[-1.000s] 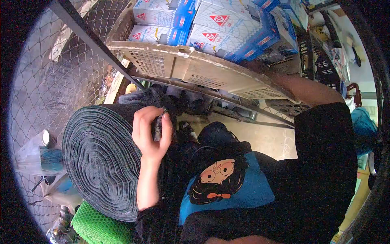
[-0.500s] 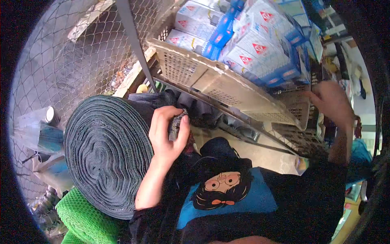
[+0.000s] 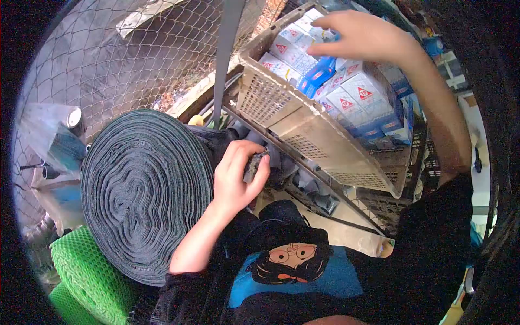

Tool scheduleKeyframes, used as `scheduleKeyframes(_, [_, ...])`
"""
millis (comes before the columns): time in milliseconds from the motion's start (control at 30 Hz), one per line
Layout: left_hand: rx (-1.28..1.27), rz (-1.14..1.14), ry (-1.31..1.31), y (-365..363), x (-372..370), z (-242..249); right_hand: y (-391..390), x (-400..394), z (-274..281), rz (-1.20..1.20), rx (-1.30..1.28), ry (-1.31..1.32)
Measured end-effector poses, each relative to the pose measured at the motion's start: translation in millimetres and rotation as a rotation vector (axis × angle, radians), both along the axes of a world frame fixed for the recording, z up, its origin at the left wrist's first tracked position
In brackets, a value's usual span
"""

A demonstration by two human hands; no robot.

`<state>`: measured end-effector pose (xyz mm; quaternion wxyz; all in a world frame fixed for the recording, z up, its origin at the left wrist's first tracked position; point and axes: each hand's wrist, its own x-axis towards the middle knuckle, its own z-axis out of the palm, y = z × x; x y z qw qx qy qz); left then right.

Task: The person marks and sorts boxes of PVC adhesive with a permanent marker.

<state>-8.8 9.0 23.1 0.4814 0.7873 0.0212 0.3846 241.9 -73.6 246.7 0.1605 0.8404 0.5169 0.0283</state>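
Note:
My left hand [image 3: 238, 176] is closed, thumb and fingers curled around a small mottled grey-black lump [image 3: 253, 165] whose kind I cannot tell. Close beside that hand stands a big roll of dark grey mesh [image 3: 135, 197], its coiled end facing up. My right hand [image 3: 360, 38] reaches over the beige plastic crate [image 3: 314, 127], fingers and thumb apart, right at the upper boxes. White and blue cartons [image 3: 355, 100] with red triangle marks fill the crate in rows.
Rolled green plastic netting [image 3: 92, 268] lies at lower left. A wire fence [image 3: 146, 70] runs behind, with a grey metal post [image 3: 227, 54] in front. Plastic-wrapped goods [image 3: 57, 141] stand at the far left. Below the crate runs a shelf with dark pieces on it.
My right hand has swung from the crate's right end up and left over the boxes. My left hand keeps its grip on the lump. The view has shifted slightly.

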Motion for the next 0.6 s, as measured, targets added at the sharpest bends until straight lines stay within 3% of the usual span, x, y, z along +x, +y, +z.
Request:
scheduleKeyframes(67, [-0.001, -0.002, -0.006, 0, 0, -2, 36, 35, -11, -0.131, -0.175, 0.137])
scheduleKeyframes(100, [-0.005, -0.005, -0.004, 0, 0, -2, 45, 54, -24, -0.135, -0.223, 0.082])
scheduleKeyframes(233, [-0.021, -0.015, 0.011, 1, -1, 0, 77, 40, -31, -0.254, -0.502, 0.178])
scheduleKeyframes(267, [-0.021, -0.014, 0.011, 1, -1, 0, 72, 51, -45, -0.236, -0.376, 0.201])
scheduleKeyframes(367, [-0.021, -0.018, 0.013, 1, -2, 0, 77, 40, -53, -0.292, -0.324, 0.179])
scheduleKeyframes(600, [-0.016, -0.028, 0.026, 0, -2, 0, 76, 27, -71, -0.248, -0.310, 0.017])
